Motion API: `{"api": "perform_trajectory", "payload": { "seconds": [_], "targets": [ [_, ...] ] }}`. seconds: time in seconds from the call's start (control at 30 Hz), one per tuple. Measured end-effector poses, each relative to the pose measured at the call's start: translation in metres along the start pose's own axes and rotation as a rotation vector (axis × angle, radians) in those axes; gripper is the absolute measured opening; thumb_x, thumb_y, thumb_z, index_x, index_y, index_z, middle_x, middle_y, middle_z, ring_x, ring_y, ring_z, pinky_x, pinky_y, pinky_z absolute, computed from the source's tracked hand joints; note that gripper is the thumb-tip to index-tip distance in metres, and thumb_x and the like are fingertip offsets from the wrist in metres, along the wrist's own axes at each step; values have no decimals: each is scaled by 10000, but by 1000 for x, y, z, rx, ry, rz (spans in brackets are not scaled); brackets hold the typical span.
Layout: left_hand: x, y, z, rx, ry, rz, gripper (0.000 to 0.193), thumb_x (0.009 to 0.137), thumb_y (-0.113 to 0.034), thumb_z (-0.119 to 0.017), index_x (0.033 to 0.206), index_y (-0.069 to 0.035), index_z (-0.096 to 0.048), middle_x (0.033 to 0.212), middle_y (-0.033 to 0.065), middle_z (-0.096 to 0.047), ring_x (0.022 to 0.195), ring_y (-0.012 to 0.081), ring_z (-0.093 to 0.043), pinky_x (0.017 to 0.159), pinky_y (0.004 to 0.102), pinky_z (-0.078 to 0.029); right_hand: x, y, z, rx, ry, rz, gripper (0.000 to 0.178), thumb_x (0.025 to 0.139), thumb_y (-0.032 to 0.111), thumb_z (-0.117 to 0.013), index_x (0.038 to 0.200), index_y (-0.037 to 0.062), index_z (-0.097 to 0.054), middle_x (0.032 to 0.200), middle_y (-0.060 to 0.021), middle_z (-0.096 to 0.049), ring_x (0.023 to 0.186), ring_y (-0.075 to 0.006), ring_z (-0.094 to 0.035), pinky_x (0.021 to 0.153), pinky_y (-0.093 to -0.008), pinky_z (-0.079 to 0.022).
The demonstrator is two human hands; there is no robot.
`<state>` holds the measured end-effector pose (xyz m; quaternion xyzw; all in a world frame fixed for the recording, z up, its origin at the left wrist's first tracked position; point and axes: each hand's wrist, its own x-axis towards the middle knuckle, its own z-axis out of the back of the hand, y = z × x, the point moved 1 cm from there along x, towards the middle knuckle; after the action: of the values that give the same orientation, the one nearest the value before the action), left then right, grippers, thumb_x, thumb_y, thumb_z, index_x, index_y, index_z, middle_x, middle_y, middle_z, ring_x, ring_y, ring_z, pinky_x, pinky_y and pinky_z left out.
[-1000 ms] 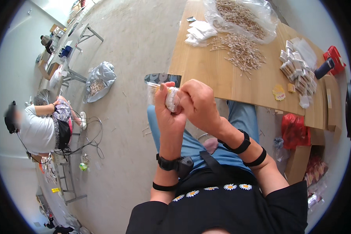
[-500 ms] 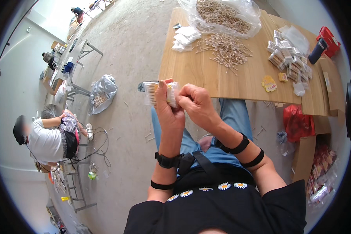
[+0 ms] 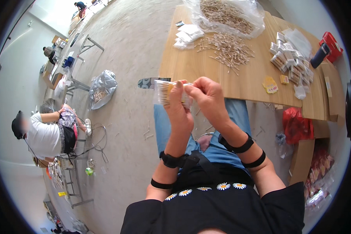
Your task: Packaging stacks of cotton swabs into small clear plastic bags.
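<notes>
Left hand [image 3: 179, 111]: raised in front of me, just short of the near edge of the wooden table [image 3: 187, 72], closed around a clear packet [image 3: 162, 93] of cotton swabs. The thumb stands upright across the packet's face; the fingers wrap behind it and are mostly hidden. The packet's left end projects beyond the thumb, with the swab sticks lying side by side roughly level.

Right hand [image 3: 210, 100]: thumb and forefinger drawn together in a pinch on the packet's upper right edge; remaining fingers curled toward the palm. I cannot tell how much film lies between the fingertips. Both hands are close together, the packet spanning them above the floor and to the left of my knees.

Work surface: a heap of loose swabs [image 3: 232, 52] lies on the table beyond my hands, spilling out beside a large clear bag [image 3: 254, 25] that contains more. A stack of flat white sachets [image 3: 189, 35] lies to the left of the heap. To the right is a pile of filled packets [image 3: 290, 58], with a yellow card [image 3: 270, 84] and a small yellow box [image 3: 284, 79] nearer me.
</notes>
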<state>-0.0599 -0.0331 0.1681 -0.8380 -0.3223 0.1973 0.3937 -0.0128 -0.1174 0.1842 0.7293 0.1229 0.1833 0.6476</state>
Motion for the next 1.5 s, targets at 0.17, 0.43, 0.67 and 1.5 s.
{"api": "perform_trajectory", "payload": {
  "seconds": [0.17,0.43,0.67,1.5],
  "targets": [
    [-6,29,10,-28,20,29,216,923,-239,-691,995,-44,-633,886,22,-621,733,78,-588,559,213,-465,-6,-16,19,103,10,-149,171,890,137,-665,777,20,-615,634,29,-546,574,-34,-467,503,-213,-355],
    [0,51,18,-169,-8,335,243,919,-280,-699,1004,-67,-618,864,8,-614,703,73,-587,512,219,-492,-7,-45,32,205,-28,-255,132,907,124,-654,830,19,-627,693,33,-578,610,-26,-486,520,-199,-378],
    [10,47,23,-128,0,280,330,914,-386,-694,1024,-84,-621,863,9,-609,737,88,-593,563,242,-486,-8,-59,19,124,1,-217,138,925,114,-629,868,-10,-614,727,6,-601,641,-61,-540,565,-225,-442],
    [13,42,14,-84,23,180,364,937,-393,-667,1058,-57,-602,914,-2,-589,803,64,-581,630,198,-479,-1,-45,14,89,-37,-82,112,866,93,-692,881,22,-606,720,6,-587,662,-53,-545,611,-232,-467]
  ]
}}
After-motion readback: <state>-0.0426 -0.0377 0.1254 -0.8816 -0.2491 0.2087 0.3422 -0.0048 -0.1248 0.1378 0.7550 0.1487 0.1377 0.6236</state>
